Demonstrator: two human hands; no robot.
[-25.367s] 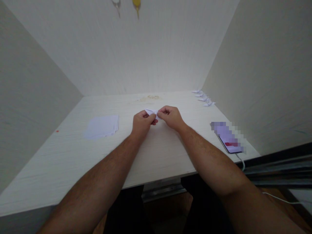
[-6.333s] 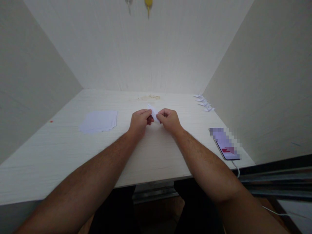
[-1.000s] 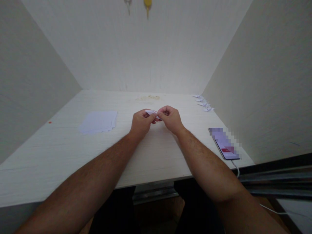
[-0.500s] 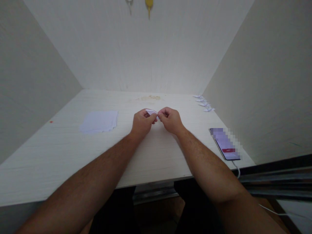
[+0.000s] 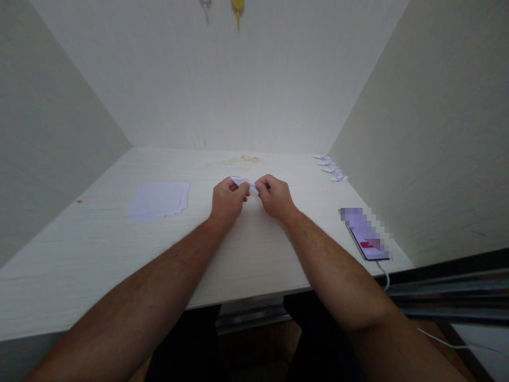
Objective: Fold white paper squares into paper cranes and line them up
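Observation:
Over the middle of the white table, a small piece of folded white paper is stretched between both hands. My left hand is closed on its left part, thumb on the near side. My right hand pinches the right end between thumb and forefinger. The fingers hide much of the paper, so its exact folded shape cannot be made out. To the left of my left hand lies a loose stack of white paper sheets. Several small folded paper pieces with pointed ends stand in a row at the back right.
A phone with a white cable lies near the table's right edge. Walls close in the table at the back and both sides. A yellow item hangs on the back wall. A small red spot shows at left.
My hands have drawn slightly apart, and more of the folded paper shows between them. Both keep hold of it. The whole view has shifted a little.

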